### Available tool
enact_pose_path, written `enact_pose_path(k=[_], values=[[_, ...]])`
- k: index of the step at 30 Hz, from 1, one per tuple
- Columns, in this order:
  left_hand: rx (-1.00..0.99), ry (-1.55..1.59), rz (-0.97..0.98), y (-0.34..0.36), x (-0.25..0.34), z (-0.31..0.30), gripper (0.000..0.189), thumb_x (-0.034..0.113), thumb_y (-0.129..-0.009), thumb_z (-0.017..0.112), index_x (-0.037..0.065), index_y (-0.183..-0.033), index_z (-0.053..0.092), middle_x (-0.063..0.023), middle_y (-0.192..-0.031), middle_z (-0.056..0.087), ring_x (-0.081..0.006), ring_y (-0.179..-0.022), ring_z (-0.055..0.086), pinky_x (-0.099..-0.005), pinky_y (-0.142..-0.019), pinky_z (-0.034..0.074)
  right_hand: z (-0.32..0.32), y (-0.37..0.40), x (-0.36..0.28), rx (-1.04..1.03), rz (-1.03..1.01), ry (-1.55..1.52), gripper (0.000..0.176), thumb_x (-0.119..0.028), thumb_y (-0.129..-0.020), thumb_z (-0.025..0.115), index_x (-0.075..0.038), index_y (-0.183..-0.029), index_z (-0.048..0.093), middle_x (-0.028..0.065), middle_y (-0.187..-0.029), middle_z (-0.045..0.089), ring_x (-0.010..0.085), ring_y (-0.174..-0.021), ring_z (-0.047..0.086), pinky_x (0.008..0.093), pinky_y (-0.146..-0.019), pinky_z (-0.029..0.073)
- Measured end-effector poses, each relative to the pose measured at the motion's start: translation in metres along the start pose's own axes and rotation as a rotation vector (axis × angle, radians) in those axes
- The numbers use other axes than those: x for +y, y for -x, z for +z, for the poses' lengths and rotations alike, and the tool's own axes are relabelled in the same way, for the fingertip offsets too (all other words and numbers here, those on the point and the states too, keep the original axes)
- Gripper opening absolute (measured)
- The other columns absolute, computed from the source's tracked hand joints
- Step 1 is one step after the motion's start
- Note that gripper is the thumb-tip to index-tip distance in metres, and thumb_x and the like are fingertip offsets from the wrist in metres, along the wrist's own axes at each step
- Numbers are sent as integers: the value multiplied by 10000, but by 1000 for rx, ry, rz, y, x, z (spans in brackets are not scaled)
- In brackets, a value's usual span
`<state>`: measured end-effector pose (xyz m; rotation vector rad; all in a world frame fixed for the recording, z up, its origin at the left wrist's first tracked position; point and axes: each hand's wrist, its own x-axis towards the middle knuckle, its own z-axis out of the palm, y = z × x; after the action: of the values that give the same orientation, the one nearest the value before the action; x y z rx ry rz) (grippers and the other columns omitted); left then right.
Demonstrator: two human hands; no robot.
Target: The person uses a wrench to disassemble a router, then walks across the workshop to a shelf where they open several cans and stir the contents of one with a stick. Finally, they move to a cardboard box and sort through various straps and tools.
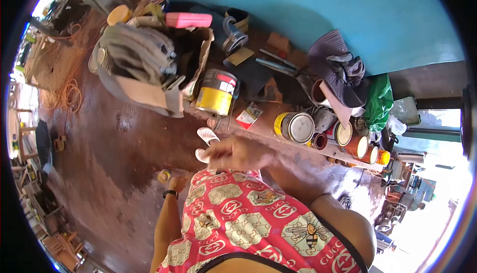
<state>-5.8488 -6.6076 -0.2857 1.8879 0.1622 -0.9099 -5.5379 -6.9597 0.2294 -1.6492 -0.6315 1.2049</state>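
My left hand [178,182], with a black band at the wrist, is low on the left side of my body. Its fingers are closed on a small yellowish jar [164,175]. In front of my chest is my right hand [241,153], its fingers curled and slightly blurred. What the right fingers hold, if anything, I cannot make out. Beyond that hand stand a yellow and black paint can [216,93] and a small red and white box [249,115]. White clogs [207,136] show just past the right hand's fingertips.
Along the blue wall [387,19] runs a ledge with several paint cans [300,128], a dark hat [338,64] and a green plastic bag [380,101]. A cardboard box [144,94] with grey cloth stands ahead left. Furniture lines the far left; an orange cord [72,96] lies on the floor.
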Motion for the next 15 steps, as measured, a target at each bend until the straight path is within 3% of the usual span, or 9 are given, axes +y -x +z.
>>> enact_pose_path(k=[2, 4, 5, 7, 8, 9, 10, 12, 15], values=[[16, 178, -267, 7, 25, -18, 345, 386, -904, 651, 138, -1136, 711, -60, -1025, 724, -222, -854, 671, -398, -655, 527, -2, 11, -21, -376, -303, -491, 456, -219, -973, 713, -3, -1360, 609, 117, -1156, 715, 189, -1033, 681, 354, -878, 552], [22, 297, -404, 8, 54, -37, 400, 457, -922, 644, 134, -1148, 713, -57, -975, 715, -195, -771, 651, -379, -603, 493, -8, 7, -49, -711, -815, -662, 605, -257, -965, 713, 76, -1429, 513, 191, -1190, 689, 238, -998, 688, 390, -862, 557], [26, 331, -445, 5, 65, -46, 430, 492, -930, 641, 131, -1154, 715, -56, -949, 711, -181, -729, 640, -370, -577, 477, -8, 11, -59, -808, -867, -697, 652, -315, -977, 689, 101, -1437, 491, 231, -1232, 666, 286, -958, 687, 422, -861, 554], [35, 347, -472, -3, 83, -58, 461, 527, -939, 637, 129, -1160, 716, -54, -924, 706, -168, -688, 630, -361, -551, 460, -5, 19, -76, -732, -983, -836, 663, -282, -887, 806, 88, -1379, 561, 230, -1197, 689, 259, -921, 712, 381, -783, 568], [105, 308, -466, -8, 89, -64, 386, 436, -951, 655, 115, -1157, 715, -50, -914, 711, -155, -695, 635, -340, -553, 467, 6, 22, -77, -738, -989, -835, 663, -282, -887, 806, 88, -1379, 561, 230, -1197, 689, 259, -921, 712, 381, -783, 568], [177, 271, -460, -11, 98, -70, 313, 345, -963, 672, 101, -1154, 714, -46, -904, 715, -141, -701, 640, -320, -555, 474, 21, 26, -77, -570, -1129, -862, 593, -229, -925, 742, 66, -1401, 550, 233, -1224, 683, 283, -935, 698, 427, -820, 567], [237, 171, -294, -7, 128, -79, 318, 322, -951, 696, 64, -1137, 710, -41, -890, 709, -136, -706, 635, -303, -591, 495, 25, 25, -81, -401, -1261, -883, 529, -177, -963, 678, 43, -1424, 539, 236, -1252, 678, 306, -949, 685, 474, -856, 566], [281, 217, -252, -8, 184, -97, 322, 323, -955, 696, 52, -1129, 708, -37, -877, 704, -134, -709, 633, -294, -601, 498, -14, 19, -84, -575, -1207, -851, 566, -195, -961, 679, 31, -1452, 513, 237, -1281, 667, 300, -962, 687, 467, -848, 568], [364, 325, -206, -23, 181, -100, 348, 321, -957, 701, 2, -1096, 718, -62, -890, 726, -144, -739, 665, -305, -647, 527, -45, 9, -77, -844, -1146, -784, 605, -228, -951, 703, 41, -1457, 509, 239, -1290, 665, 287, -965, 687, 446, -803, 564]])
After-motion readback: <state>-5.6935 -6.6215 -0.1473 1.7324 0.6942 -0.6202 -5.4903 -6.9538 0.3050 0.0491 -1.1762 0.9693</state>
